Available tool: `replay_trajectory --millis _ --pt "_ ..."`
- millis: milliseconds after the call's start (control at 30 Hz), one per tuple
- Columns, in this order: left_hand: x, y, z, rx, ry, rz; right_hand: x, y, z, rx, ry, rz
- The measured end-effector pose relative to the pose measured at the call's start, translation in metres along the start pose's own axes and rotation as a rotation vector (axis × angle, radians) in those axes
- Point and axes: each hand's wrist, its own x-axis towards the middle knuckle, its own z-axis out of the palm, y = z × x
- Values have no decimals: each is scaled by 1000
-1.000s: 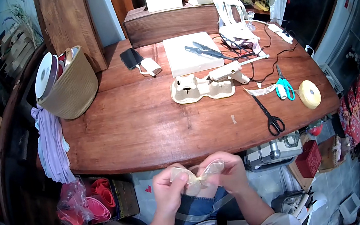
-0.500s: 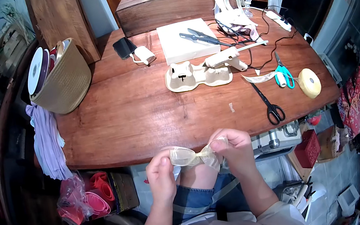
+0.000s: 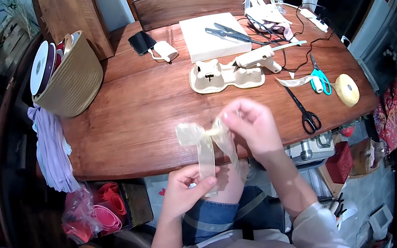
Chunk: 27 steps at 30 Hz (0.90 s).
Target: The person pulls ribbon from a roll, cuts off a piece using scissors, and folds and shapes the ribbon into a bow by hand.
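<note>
A sheer cream ribbon bow (image 3: 210, 133) hangs over the table's front edge, with two loops and two tails pointing down. My right hand (image 3: 250, 125) is closed on its right loop, thumb against fingers. Lower down, my left hand (image 3: 188, 189) pinches the end of the left tail between thumb and fingers. The left loop stands free over the wooden table (image 3: 132, 129). A roll of cream ribbon (image 3: 347, 90) lies at the right, its loose end stretching left past the teal scissors (image 3: 321, 81).
Black scissors (image 3: 306, 114) lie at the right front. Behind are a glue gun (image 3: 255, 57) on a moulded tray (image 3: 214, 77), a white box (image 3: 212, 46) with a black tool, cables, and a phone (image 3: 142, 43). A woven basket (image 3: 69, 79) of ribbon spools stands left.
The bow has risen over the table, its tails now hanging down. My right hand has moved up with it. My left hand has left the loop and moved down to a tail.
</note>
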Motion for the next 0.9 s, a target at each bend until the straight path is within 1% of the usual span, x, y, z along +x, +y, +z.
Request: replay_trajectory --millis 33,67,100,133,200,267,300,333,400,433,467,500,533,600,633,667,700,733,767,800,833,867,900 --pt "1 5 -6 65 -41 51 12 -6 4 -30 -27 -85" --pt "0 9 -13 68 -39 50 26 -13 8 -62 -55 -171" --pt "-1 13 -22 -6 -4 99 40 -22 15 -145 -49 -211" --pt "-3 18 -32 -78 32 148 55 -33 23 -227 -43 -250" --pt "-4 22 -61 -160 108 264 88 -58 41 -354 -74 -236" --pt "-4 36 -79 -132 287 264 130 -65 60 -396 -112 -210" --pt "-2 38 -92 -79 366 230 161 -54 68 -487 -78 -310" --pt "1 43 -99 -5 466 193 186 -39 73 -579 -42 -409" --pt "14 39 -119 211 620 218 198 -26 79 -779 113 -438" --pt "19 34 -127 212 621 213 199 -19 77 -849 150 -510" --pt "24 29 -135 430 703 179 197 -11 72 -849 149 -503" --pt "26 25 -138 645 782 143 184 -5 66 -759 83 -594" --pt "24 23 -138 639 783 135 166 1 58 -668 16 -681" --pt "18 20 -132 1205 856 297 98 -1 41 -614 -118 -703" --pt "15 22 -123 1266 847 372 57 -5 28 -731 -193 -639" --pt "9 24 -109 1254 839 350 23 4 10 -878 -331 -502" --pt "5 27 -95 1065 822 400 -18 11 -6 -914 -470 -445" --pt "0 24 -86 876 810 449 -49 30 -16 -1000 -538 -217" --pt "-6 16 -80 816 729 437 -79 65 -31 -1086 -574 -47" --pt "-10 9 -65 601 614 386 -104 104 -47 -1025 -564 33" --pt "-14 -1 -50 379 482 250 -132 135 -59 -1184 -494 -11" --pt "-16 -9 -38 238 259 138 -151 155 -69 -1174 -618 181" --pt "-13 -18 -20 285 95 86 -161 159 -68 -1221 -543 99"
